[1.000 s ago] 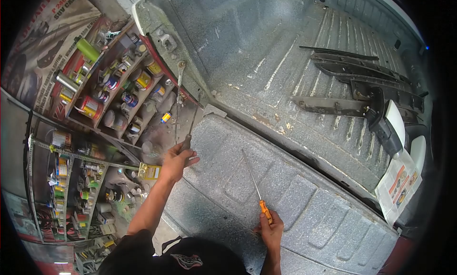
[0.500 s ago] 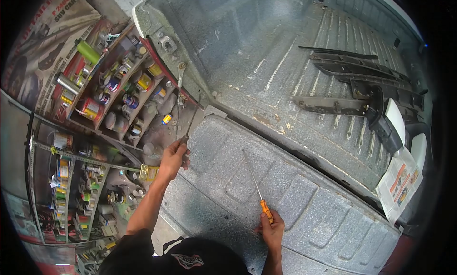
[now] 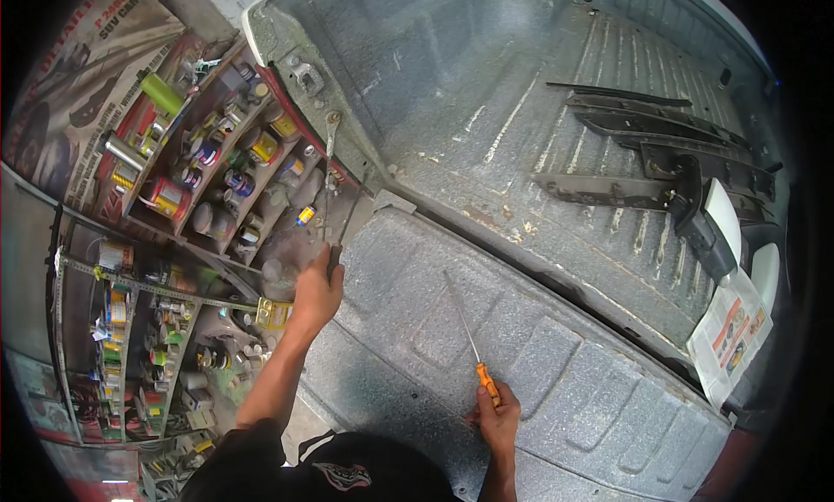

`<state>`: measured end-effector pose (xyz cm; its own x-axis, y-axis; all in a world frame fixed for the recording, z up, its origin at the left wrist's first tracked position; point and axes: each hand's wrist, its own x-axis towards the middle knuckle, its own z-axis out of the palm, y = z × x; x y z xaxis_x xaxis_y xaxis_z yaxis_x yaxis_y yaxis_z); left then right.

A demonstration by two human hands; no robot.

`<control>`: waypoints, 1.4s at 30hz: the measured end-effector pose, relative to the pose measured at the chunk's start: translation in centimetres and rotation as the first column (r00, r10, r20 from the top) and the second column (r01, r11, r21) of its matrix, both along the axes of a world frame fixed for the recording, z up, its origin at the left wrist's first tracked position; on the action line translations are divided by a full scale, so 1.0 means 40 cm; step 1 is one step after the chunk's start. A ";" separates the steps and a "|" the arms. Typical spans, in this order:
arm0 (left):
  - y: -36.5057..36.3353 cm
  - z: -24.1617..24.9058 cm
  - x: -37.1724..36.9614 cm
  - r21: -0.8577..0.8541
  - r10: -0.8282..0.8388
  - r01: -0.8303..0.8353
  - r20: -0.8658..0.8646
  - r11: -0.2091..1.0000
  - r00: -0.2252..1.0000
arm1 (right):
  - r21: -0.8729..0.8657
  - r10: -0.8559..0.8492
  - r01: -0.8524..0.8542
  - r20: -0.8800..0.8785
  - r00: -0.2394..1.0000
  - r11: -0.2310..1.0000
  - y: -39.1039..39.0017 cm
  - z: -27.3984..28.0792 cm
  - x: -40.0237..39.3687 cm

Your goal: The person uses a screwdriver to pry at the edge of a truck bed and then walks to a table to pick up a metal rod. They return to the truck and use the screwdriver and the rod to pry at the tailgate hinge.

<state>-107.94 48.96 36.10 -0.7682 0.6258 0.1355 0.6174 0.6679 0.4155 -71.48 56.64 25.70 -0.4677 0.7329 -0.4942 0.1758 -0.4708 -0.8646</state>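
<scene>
My right hand is closed around the handle of an orange screwdriver. Its long metal shaft points up and away over the lowered grey tailgate. My left hand is beyond the tailgate's left edge, wrapped round the dark handle of a second screwdriver. That one's thin shaft points up toward the corner of the truck bed, near the hanging tailgate stay. Part of the dark handle is hidden by my fingers.
Several black trim pieces and a black-and-white mirror-like part lie in the truck bed. A folded newspaper hangs over its right edge. Shelves crowded with paint cans stand at left.
My left hand has turned slightly and shifted a little, so its back shows more and the dark handle sits differently. My right hand and the orange screwdriver stay almost still.
</scene>
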 end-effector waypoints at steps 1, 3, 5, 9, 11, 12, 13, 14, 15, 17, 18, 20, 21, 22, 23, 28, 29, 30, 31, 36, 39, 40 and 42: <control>0.004 -0.002 -0.001 -0.051 0.023 -0.024 -0.012 0.998 1.000 | 0.001 0.002 -0.002 0.005 1.000 1.000 0.000 -0.001 0.001; 0.017 -0.006 -0.002 -0.150 0.064 -0.069 -0.040 0.986 0.997 | -0.002 0.005 -0.005 0.004 1.000 1.000 0.000 -0.004 0.003; 0.027 0.009 0.015 -0.072 0.099 -0.088 0.168 0.993 0.981 | -0.005 0.007 -0.007 0.005 1.000 1.000 -0.001 -0.004 0.006; 0.020 -0.003 0.020 0.147 0.036 -0.110 0.432 0.983 0.901 | -0.014 0.010 -0.010 0.001 1.000 1.000 0.007 0.011 0.003; 0.027 0.001 0.035 0.172 0.066 -0.160 0.455 0.972 0.888 | -0.022 -0.002 0.002 -0.002 1.000 1.000 0.005 0.010 0.006; 0.032 0.011 0.046 0.185 0.082 -0.187 0.466 0.965 0.881 | -0.024 -0.013 0.013 -0.004 1.000 1.000 0.002 0.005 0.006; 0.038 0.025 0.056 0.161 0.101 -0.198 0.468 0.967 0.878 | -0.026 -0.024 0.024 -0.006 1.000 0.999 0.000 0.001 0.005; 0.046 0.041 0.065 0.138 0.121 -0.208 0.470 0.968 0.874 | -0.028 -0.028 0.028 -0.010 1.000 0.999 -0.001 0.001 0.005; 0.051 0.048 0.069 0.115 0.139 -0.217 0.473 0.969 0.870 | -0.030 -0.033 0.032 -0.013 0.999 0.999 -0.001 0.001 0.004; 0.045 0.033 0.060 0.036 0.146 -0.167 0.332 0.985 0.932 | -0.034 -0.036 0.035 -0.020 0.999 0.999 0.000 0.002 0.003; 0.041 0.020 0.056 -0.007 0.143 -0.146 0.259 0.989 0.955 | -0.037 -0.034 0.033 -0.024 0.999 0.999 0.000 0.002 0.004; 0.034 -0.015 0.049 -0.011 0.111 -0.111 0.069 0.994 0.991 | -0.033 -0.023 0.022 -0.022 0.999 0.999 0.002 0.006 0.004; 0.032 -0.021 0.051 -0.016 0.095 -0.095 -0.027 0.995 0.995 | -0.026 -0.012 0.012 -0.017 1.000 1.000 0.004 0.012 0.004; 0.032 -0.024 0.055 -0.010 0.101 -0.101 -0.024 0.995 0.995 | -0.019 -0.001 0.001 -0.012 1.000 1.000 0.004 0.015 0.003; 0.036 -0.024 0.061 -0.005 0.106 -0.107 -0.020 0.994 0.994 | -0.008 0.000 0.000 -0.012 1.000 1.000 0.003 0.012 0.003; 0.043 -0.018 0.073 -0.010 0.105 -0.105 -0.020 0.994 0.994 | 0.001 -0.020 0.020 -0.021 1.000 1.000 -0.001 -0.006 0.009; 0.049 -0.006 0.079 -0.020 0.112 -0.112 -0.006 0.993 0.994 | -0.002 -0.019 0.019 -0.022 1.000 1.000 0.000 -0.006 0.009; 0.054 0.002 0.083 -0.031 0.118 -0.118 0.008 0.993 0.993 | -0.004 -0.018 0.018 -0.022 1.000 1.000 0.001 -0.005 0.009; 0.052 -0.002 0.080 -0.018 0.108 -0.108 0.009 0.994 0.994 | -0.007 -0.018 0.018 -0.022 1.000 1.000 0.001 -0.004 0.008; 0.026 -0.008 0.069 0.027 0.077 -0.077 -0.002 0.997 0.997 | -0.008 0.001 -0.001 -0.005 1.000 1.000 0.003 0.005 0.005; 0.027 -0.001 0.079 0.019 0.066 -0.066 -0.021 0.998 0.998 | -0.011 -0.003 0.003 0.002 1.000 1.000 0.003 0.010 0.002; 0.029 -0.005 0.079 0.012 0.065 -0.064 -0.042 0.998 0.997 | -0.012 -0.004 0.004 0.009 1.000 1.000 0.003 0.013 0.001; 0.037 -0.024 0.078 -0.002 0.057 -0.058 -0.082 0.998 0.995 | -0.021 -0.008 0.008 0.000 1.000 1.000 0.002 0.006 0.002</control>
<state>-104.82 50.45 35.15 -0.7894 0.5817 0.1962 0.6096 0.7051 0.3622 -71.41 56.73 25.94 -0.4619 0.7263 -0.5091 0.1715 -0.4900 -0.8547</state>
